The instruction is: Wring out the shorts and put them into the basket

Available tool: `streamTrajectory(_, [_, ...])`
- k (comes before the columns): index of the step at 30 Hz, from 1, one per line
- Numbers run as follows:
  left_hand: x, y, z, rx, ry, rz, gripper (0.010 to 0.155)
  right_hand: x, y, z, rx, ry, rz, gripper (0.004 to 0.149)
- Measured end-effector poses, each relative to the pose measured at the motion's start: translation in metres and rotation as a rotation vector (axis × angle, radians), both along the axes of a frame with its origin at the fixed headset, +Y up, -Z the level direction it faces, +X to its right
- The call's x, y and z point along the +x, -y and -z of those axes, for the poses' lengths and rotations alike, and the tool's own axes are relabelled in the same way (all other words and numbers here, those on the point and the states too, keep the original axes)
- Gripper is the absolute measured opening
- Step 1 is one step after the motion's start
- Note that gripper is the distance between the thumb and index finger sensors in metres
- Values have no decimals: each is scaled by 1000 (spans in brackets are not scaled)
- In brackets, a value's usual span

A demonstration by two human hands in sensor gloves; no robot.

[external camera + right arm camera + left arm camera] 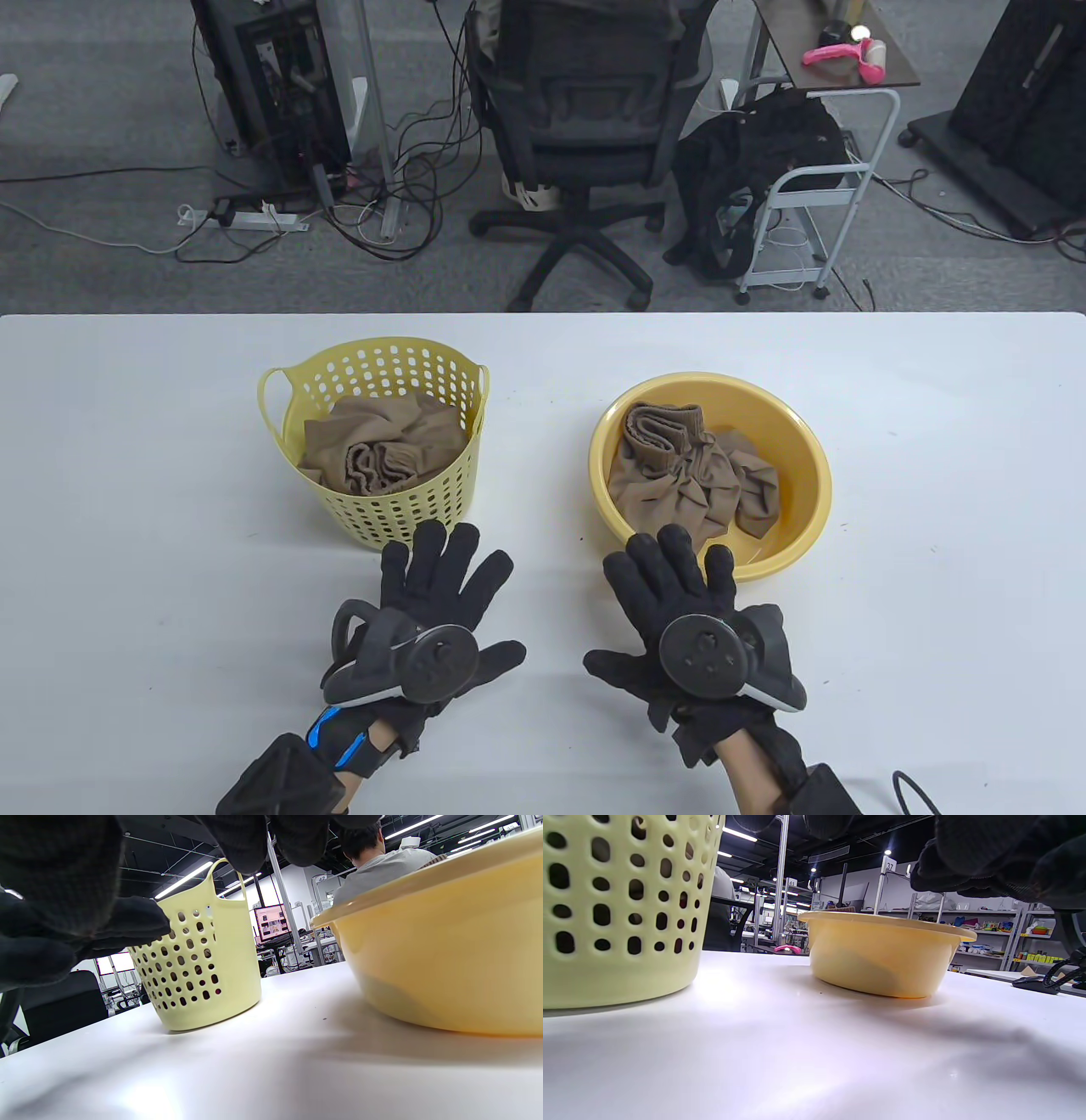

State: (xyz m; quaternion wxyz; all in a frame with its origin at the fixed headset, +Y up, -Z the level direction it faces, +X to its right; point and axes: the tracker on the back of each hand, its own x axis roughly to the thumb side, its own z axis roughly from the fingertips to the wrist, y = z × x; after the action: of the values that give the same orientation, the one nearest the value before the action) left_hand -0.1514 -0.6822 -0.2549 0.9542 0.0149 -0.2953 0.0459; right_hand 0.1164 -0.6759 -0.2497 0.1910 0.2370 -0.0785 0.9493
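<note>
On the left of the table view I see my left hand (433, 607) low in the frame, palm down with the fingers spread wide and straight over the white table (127, 526), holding nothing. Its fingertips (430, 535) reach just up to the near foot of the yellow basket (280, 399), which sits left of centre; I cannot tell whether they touch it. Inside the basket lies a crumpled brown cloth (382, 450). In the left wrist view the basket's perforated wall (619, 912) fills the left edge of the frame, standing upright on the table.

Moving right, past the middle of the table view, my right hand (687, 620) is also flat and spread wide, empty, low in the frame. Its longest fingers (674, 552) overlap the near rim of the yellow basin (806, 475), which stands right of centre, well apart from the basket. The brown shorts (687, 475) lie bunched inside that basin, their ribbed waistband toward the far side. In the right wrist view the basin's wall (445, 955) takes up the right half of the frame, with the basket (203, 959) behind it on the left.

Beyond the table's far edge, in the upper centre, stands a black office chair (585, 136).
</note>
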Motion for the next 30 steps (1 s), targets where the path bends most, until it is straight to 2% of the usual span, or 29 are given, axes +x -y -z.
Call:
streamTrajectory(17, [-9,6,1,-8,-12,-4,89,-3,0,1,-24,-1,-25,97])
streamTrajectory(30, [-10,6,-2,-15,17,-10,88,9,-20,15,-61,55,-87,99])
